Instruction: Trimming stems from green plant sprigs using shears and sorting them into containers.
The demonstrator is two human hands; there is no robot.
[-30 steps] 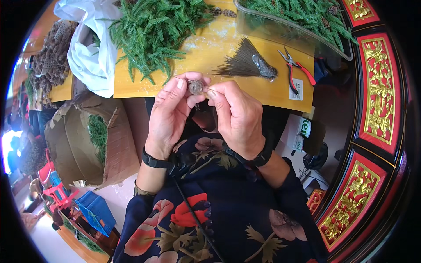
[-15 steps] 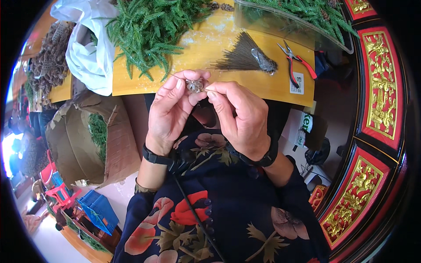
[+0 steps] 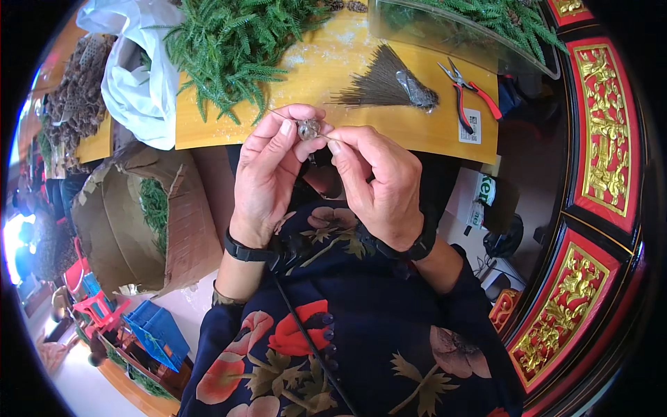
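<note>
A small brown pine cone [image 3: 308,129] is pinched between the thumb and fingers of my left hand [image 3: 267,167], just past the table's near edge. A thin wire runs by the cone; one end sticks out beyond my left fingers. My right hand [image 3: 381,177] grips the wire's other end [image 3: 332,137] between thumb and forefinger, close beside the cone. On the table beyond lies a fanned bundle of thin brown wires [image 3: 379,87], bound at one end with clear plastic. To its right rest red-and-black pliers [image 3: 467,94] with their jaws apart.
Green artificial fir sprigs [image 3: 229,52] are heaped on the yellow table [image 3: 313,83]. A clear bin [image 3: 445,31] of more greenery stands far right. At left are a white plastic bag [image 3: 142,104], a pile of pine cones [image 3: 76,104] and an open cardboard box [image 3: 187,229].
The pine cone has turned in my left fingers and now shows its rounder face. My right hand has shifted slightly, still pinching the wire.
</note>
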